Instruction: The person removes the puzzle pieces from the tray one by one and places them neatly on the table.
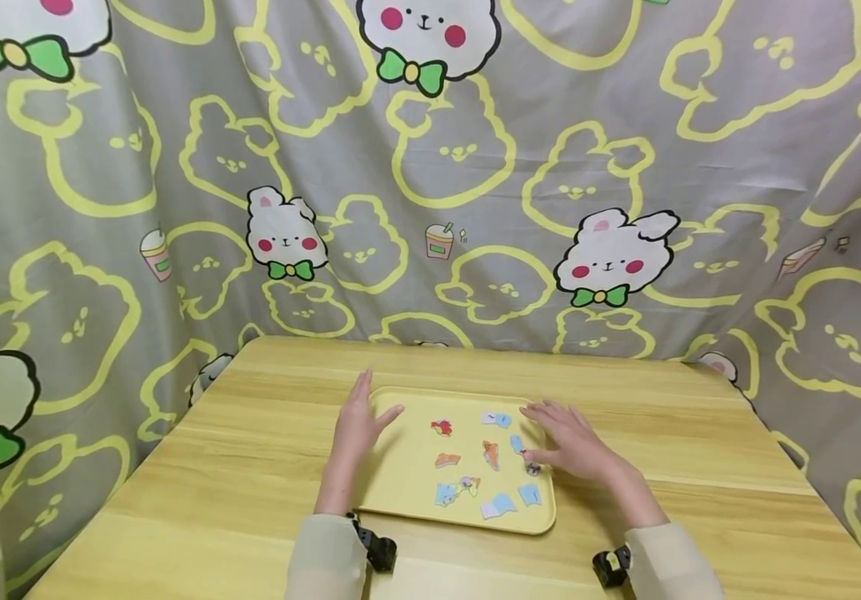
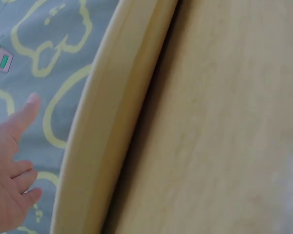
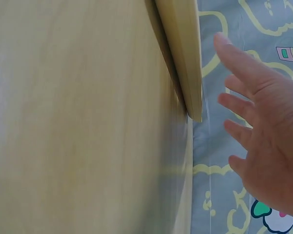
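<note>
A pale yellow tray (image 1: 403, 458) lies on the wooden table, with several small printed pieces that look like jigsaw puzzle pieces on its middle and right side. Among them are a red piece (image 1: 441, 427), an orange piece (image 1: 491, 454) and a light blue piece (image 1: 529, 494). At the tray's left edge is my left hand (image 1: 356, 427), fingers extended and thumb apart, holding nothing. My right hand (image 1: 571, 442) hovers over the right edge, fingers spread, partly covering the pieces there. Both wrist views show the left hand (image 2: 7, 178) and right hand (image 3: 268, 122) beside the tray's raised rim, gripping nothing.
The wooden table (image 1: 197, 475) extends around the tray on all sides. Behind it and to both sides hangs a grey curtain (image 1: 475, 217) with yellow outlines and white rabbit heads. A small black device (image 1: 380, 552) is strapped at each wrist.
</note>
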The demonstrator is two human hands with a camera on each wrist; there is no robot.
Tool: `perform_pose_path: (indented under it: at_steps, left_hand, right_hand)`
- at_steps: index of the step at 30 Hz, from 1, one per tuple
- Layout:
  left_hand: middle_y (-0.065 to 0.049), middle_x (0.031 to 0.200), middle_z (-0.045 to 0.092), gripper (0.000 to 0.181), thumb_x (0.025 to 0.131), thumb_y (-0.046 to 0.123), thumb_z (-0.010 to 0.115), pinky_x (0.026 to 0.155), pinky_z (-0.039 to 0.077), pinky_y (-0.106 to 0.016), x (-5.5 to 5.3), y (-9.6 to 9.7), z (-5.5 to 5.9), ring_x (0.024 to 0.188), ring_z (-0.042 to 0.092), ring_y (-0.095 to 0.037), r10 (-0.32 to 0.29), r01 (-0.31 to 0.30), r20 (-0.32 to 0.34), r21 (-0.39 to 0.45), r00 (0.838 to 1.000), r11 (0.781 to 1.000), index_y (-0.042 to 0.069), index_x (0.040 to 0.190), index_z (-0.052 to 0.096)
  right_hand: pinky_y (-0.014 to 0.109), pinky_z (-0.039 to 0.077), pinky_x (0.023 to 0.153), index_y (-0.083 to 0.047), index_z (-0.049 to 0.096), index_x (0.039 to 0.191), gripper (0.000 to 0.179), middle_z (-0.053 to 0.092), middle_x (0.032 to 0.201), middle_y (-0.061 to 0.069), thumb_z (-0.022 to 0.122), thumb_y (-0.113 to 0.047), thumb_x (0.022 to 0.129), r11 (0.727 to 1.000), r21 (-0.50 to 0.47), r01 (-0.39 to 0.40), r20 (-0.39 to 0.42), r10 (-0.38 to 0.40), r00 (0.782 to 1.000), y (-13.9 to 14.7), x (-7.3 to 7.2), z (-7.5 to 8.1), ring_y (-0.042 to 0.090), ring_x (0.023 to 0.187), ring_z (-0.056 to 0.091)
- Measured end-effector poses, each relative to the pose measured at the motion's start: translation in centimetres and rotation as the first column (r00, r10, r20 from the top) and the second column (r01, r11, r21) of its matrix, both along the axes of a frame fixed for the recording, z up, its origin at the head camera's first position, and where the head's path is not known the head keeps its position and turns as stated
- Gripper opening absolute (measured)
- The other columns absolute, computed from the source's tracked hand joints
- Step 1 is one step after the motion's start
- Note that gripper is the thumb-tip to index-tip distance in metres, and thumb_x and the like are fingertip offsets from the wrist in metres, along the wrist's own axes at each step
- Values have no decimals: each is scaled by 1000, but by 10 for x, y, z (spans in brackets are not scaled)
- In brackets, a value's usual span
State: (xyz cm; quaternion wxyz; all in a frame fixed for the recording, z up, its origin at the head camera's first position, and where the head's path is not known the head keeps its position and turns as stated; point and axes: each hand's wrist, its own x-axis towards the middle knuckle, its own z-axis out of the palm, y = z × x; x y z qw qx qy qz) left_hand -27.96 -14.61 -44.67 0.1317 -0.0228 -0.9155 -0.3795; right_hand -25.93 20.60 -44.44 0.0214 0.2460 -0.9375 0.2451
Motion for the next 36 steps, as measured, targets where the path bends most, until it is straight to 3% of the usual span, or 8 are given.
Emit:
perform_pose_path:
  at_steps: [5,10,20,24,36]
  left_hand:
    - [-26,154,34,87,86,29,75,113,39,-53,0,-9,-6,139,37,-47,19,-21,48,39,999,999,-1,153,27]
    - [-24,153,38,84,86,30,74,114,37,-54,-1,-17,-12,139,38,-45,32,-40,97,72,995,997,1,152,31]
    - [-26,141,53,64,88,27,73,110,43,-54,0,-27,-23,132,49,-45,51,-54,108,25,993,998,-2,139,50]
    - [-27,139,54,60,89,26,72,108,45,-56,1,-30,-25,130,49,-47,52,-54,130,14,990,998,0,139,52]
    - [-22,144,51,58,90,19,71,112,41,-54,1,-34,-28,135,45,-43,13,-25,178,65,984,998,3,142,50]
  right_hand:
    - [71,13,116,-2,46,144,75,44,148,27,74,-37,83,999,28,-32,27,31,999,3,-1,-1,50,140,32]
    - [70,16,116,0,47,142,75,48,145,26,75,-35,83,998,35,-60,50,59,997,2,-2,-1,50,139,35]
    - [71,12,116,-3,52,139,72,49,145,24,76,-41,81,994,52,-101,125,94,988,3,-6,0,49,138,37]
    - [72,9,115,-6,53,138,72,47,146,25,77,-41,80,993,56,-102,158,92,983,3,-7,2,49,139,35]
    - [74,11,113,-8,54,139,70,52,142,20,76,-42,81,985,113,-127,145,110,983,3,-10,4,44,135,42]
